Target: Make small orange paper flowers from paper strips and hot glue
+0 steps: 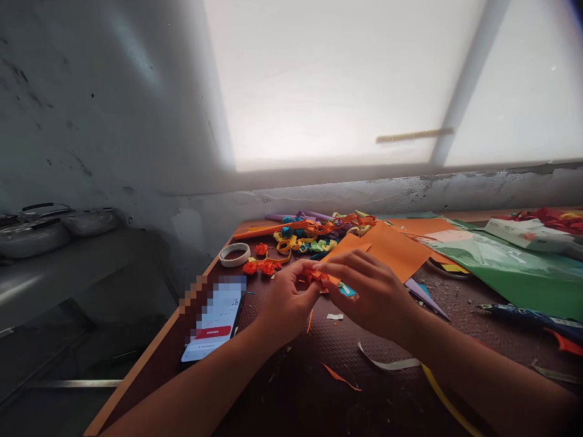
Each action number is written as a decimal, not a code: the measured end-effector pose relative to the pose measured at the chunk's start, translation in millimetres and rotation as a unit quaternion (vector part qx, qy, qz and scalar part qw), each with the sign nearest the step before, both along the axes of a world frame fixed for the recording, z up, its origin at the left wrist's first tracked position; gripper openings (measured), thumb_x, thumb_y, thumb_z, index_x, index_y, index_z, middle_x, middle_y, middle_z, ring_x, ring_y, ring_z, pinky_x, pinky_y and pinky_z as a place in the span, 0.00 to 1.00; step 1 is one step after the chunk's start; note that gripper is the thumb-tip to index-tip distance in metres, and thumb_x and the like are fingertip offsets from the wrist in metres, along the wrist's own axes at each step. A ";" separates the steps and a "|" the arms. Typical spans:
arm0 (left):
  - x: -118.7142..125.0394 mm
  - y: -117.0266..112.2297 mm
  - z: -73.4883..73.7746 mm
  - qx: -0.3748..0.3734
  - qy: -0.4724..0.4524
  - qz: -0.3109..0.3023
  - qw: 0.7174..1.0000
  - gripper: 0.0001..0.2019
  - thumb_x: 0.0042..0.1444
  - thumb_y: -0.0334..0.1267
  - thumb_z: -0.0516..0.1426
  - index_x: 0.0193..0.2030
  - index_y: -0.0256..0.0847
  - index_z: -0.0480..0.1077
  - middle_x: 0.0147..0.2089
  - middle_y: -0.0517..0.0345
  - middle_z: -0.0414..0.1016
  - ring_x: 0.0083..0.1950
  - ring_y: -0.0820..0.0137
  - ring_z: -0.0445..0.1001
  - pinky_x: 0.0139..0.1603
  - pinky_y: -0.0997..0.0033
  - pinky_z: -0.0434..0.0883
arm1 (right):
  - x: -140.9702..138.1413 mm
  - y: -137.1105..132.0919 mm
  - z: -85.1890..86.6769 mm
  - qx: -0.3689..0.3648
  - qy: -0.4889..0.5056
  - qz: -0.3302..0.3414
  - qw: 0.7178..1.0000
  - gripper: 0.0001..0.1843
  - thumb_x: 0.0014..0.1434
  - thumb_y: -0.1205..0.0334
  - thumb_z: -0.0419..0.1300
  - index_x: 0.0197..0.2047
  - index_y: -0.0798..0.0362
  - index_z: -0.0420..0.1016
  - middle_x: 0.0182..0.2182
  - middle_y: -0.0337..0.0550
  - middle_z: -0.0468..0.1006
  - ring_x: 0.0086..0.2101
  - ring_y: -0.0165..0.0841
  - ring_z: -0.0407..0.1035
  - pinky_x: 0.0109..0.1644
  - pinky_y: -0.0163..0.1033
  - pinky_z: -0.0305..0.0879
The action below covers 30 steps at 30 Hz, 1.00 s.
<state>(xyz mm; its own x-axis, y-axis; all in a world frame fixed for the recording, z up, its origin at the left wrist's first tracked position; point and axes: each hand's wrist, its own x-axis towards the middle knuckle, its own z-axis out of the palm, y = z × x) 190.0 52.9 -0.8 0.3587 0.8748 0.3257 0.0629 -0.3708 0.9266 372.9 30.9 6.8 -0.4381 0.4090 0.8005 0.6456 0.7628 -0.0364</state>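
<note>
Between my fingertips is a small orange paper flower [319,277], held above the brown table [300,376]. My left hand [289,297] pinches it from the left with thumb and forefinger. From the right, my right hand [368,291] closes its fingertips on the same piece, and its fingers partly cover it. A thin orange strip hangs below my left hand. Finished-looking orange-red paper flowers [266,267] lie just beyond my left hand. Orange paper sheets [392,249] lie behind my right hand.
A tape roll [234,255] and a lit phone [214,321] lie near the left table edge. Colourful paper strips and flowers [314,230] are heaped at the back. Green sheets [510,261], a dark pencil case [532,318] and paper scraps [387,364] are on the right.
</note>
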 end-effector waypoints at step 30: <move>-10.4 -5.3 5.3 0.093 0.061 -0.053 0.992 0.07 0.60 0.36 0.63 0.45 0.42 0.77 0.41 0.57 0.80 0.42 0.70 0.77 0.46 0.70 0.72 | 8.8 -1.4 11.2 -0.093 0.090 0.149 0.980 0.05 0.61 0.69 0.64 0.35 0.54 0.71 0.34 0.42 0.73 0.34 0.29 0.67 0.37 0.34 0.65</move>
<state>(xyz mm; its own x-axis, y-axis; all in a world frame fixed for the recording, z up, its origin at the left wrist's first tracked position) 179.6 47.7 4.5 0.4920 0.7595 0.4256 0.1229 -0.5446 0.8297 381.7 29.4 18.0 -0.4196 0.4305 0.7991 0.3655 0.8860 -0.2855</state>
